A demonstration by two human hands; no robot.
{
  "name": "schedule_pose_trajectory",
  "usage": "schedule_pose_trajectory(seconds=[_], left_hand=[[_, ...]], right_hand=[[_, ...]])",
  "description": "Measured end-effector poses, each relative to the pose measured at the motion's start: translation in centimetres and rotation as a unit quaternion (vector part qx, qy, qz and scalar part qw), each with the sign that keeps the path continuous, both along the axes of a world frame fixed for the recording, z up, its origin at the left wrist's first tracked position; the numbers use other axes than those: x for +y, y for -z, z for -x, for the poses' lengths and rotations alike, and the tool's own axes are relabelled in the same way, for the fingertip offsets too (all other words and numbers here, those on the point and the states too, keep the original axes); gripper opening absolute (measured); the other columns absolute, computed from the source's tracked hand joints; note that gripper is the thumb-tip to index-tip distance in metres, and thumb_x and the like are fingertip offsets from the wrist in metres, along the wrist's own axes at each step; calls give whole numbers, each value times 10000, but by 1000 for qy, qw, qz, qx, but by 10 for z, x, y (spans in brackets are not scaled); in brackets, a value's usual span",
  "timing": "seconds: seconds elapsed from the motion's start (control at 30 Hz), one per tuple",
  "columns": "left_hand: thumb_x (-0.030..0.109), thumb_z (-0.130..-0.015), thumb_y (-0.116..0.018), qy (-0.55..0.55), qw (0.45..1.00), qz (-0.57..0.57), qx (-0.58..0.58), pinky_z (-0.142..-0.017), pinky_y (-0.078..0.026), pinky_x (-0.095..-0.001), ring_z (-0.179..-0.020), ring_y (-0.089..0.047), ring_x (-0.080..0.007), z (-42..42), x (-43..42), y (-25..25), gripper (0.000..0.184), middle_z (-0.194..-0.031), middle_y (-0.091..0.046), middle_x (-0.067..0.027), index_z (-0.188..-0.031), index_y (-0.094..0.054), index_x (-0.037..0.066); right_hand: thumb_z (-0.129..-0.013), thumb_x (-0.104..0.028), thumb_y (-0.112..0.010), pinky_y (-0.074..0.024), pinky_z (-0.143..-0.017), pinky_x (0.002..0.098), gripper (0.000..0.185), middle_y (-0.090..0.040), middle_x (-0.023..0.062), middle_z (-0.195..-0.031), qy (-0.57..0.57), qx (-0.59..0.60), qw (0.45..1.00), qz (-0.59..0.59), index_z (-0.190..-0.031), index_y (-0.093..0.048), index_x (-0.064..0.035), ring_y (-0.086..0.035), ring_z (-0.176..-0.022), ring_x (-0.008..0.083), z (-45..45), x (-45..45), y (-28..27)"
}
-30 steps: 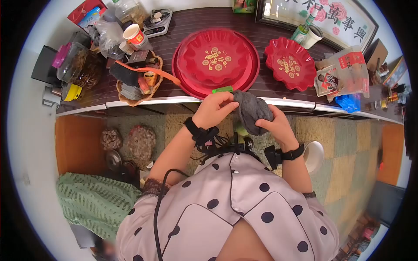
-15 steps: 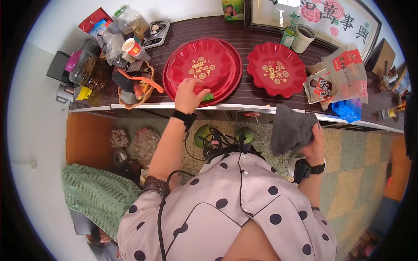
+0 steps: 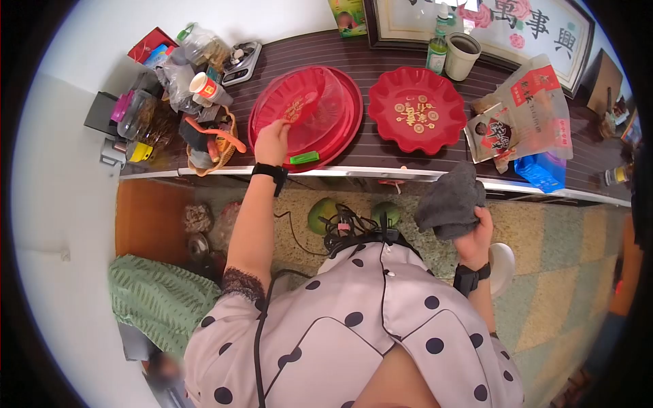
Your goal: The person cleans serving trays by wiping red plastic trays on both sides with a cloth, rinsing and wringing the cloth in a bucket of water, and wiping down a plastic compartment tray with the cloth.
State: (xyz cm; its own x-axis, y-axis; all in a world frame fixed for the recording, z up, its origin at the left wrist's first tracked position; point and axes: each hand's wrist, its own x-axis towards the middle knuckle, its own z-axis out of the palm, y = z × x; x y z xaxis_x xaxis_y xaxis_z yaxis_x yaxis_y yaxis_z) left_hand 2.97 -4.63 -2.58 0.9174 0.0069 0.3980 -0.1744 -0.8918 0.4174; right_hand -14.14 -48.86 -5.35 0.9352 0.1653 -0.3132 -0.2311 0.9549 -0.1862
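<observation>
My left hand [image 3: 272, 141] is closed on the near edge of a red scalloped plate [image 3: 277, 100] with gold lettering, which is tilted up. Just beside and under it shows a clear plastic lid [image 3: 331, 102], over a larger round red tray [image 3: 355, 112]. A bright green label [image 3: 304, 158] sits at that tray's near rim, close to my fingers. My right hand [image 3: 475, 234] grips a bunched dark grey cloth [image 3: 450, 202] in front of the counter edge. A second red scalloped plate [image 3: 439, 102] lies flat on the counter to the right.
Along the dark counter [image 3: 292, 49], a basket [image 3: 226, 146] with an orange-handled tool, a paper cup [image 3: 204, 86], jars and a small scale [image 3: 243, 62] stand left. At right are a green bottle [image 3: 437, 53], a pale cup [image 3: 462, 57], plastic packets [image 3: 522, 112] and a framed picture [image 3: 537, 41].
My left hand has closed on the left plate and tilted it, uncovering more of the clear lid and green label. The grey cloth, still in my right hand, has shifted slightly left.
</observation>
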Motion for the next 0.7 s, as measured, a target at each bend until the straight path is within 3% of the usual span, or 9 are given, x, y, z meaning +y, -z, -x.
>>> schedule_pose_trajectory(seconds=[0.17,0.23,0.3,0.33,0.4,0.5,0.63,0.7], left_hand=[[171,-916,-568,-45,993,101,-46,-751,-489,-356,-815,-642,-327,12,4,-34,210,-858,-659,-182,-1019,-649,6],[100,-904,-555,23,984,154,-84,-826,-484,-356,-933,-640,-310,32,-10,-51,179,-941,-670,-157,-1024,-659,18],[32,-868,-553,89,985,98,-111,-900,-462,-364,-1058,-604,-300,60,-40,-86,195,-1014,-666,-137,-1021,-673,37],[32,-868,-553,95,984,102,-110,-900,-462,-364,-1058,-604,-300,73,-55,-100,195,-1014,-666,-137,-1021,-673,37],[-3,-812,-571,202,973,84,-75,-928,-448,-380,-1112,-572,-306,93,-84,-120,226,-1032,-658,-139,-1006,-677,43],[-17,-751,-609,314,947,4,-67,-919,-456,-385,-1093,-573,-312,102,-110,-114,245,-1016,-668,-86,-972,-681,62],[16,-735,-639,300,948,-58,-87,-934,-454,-399,-1123,-561,-312,114,-125,-102,261,-1016,-686,-54,-974,-708,92],[28,-719,-654,304,945,-77,-92,-949,-439,-415,-1143,-545,-316,118,-126,-102,262,-1052,-683,-33,-961,-718,106]], right_hand=[[-837,-113,-484,-356,-1074,467,523,-517,162,-1336,-46,-14,999,-4,-1340,-425,19,-500,-1222,322,-7,22,-11],[-846,-111,-484,-360,-1071,470,527,-509,163,-1344,-56,-33,998,2,-1351,-411,21,-498,-1225,325,-10,31,-21],[-921,-195,-489,-339,-1092,471,516,-490,183,-1360,-91,-28,993,67,-1375,-380,25,-484,-1242,333,-11,36,-29],[-921,-195,-489,-339,-1092,471,516,-490,183,-1360,-84,-26,994,71,-1375,-380,25,-484,-1242,333,-12,40,-36],[-983,-319,-465,-354,-1083,461,521,-481,175,-1373,-89,-67,986,126,-1381,-381,8,-480,-1251,319,-21,50,-53],[-987,-421,-447,-362,-1076,457,571,-473,159,-1383,-111,-137,979,101,-1388,-375,-20,-489,-1245,300,-32,54,-61],[-969,-282,-546,-407,-1040,414,529,-498,122,-1345,-65,-172,983,29,-1393,-354,-29,-515,-1209,258,-33,59,-87],[-911,-118,-621,-445,-1006,380,553,-505,113,-1325,-55,-161,951,259,-1385,-351,-28,-527,-1188,225,-30,62,-95]])
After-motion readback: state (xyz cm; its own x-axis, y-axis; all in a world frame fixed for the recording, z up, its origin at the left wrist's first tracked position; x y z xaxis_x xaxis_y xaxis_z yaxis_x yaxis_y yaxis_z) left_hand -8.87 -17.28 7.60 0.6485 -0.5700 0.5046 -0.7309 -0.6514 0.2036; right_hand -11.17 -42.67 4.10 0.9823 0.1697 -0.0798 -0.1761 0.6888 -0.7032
